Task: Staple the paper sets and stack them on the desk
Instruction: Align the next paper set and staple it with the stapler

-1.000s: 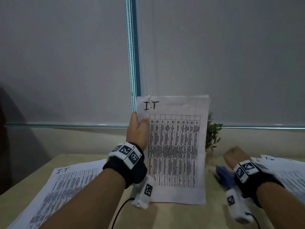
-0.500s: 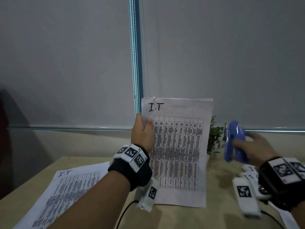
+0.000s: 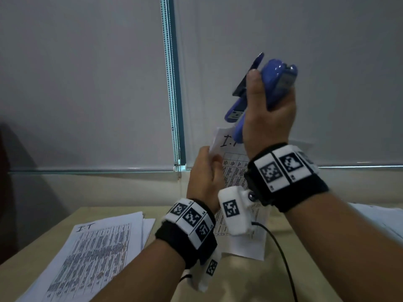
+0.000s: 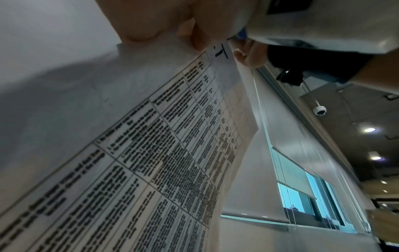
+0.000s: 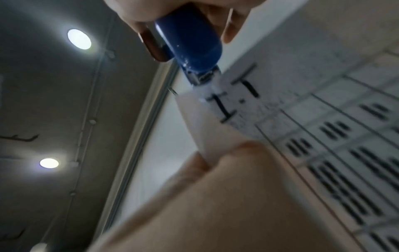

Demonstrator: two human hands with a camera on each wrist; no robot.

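Head view: left hand [image 3: 206,177] pinching paper set [image 3: 237,177] upright; right hand [image 3: 269,118] gripping stapler [image 3: 272,83] at top corner, hiding page; stapled stack [image 3: 98,253] left on bench [image 3: 250,280].

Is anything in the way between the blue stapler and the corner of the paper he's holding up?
Nothing visible is. The right hand holds the stapler with its nose right at the top corner of the paper set. The left hand pinches the paper's edge lower down, clear of that corner.

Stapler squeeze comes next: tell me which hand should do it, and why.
Right. The right hand already grips the blue stapler, its nose at the held paper set's top corner by "I.T". The left hand is pinching that set upright.
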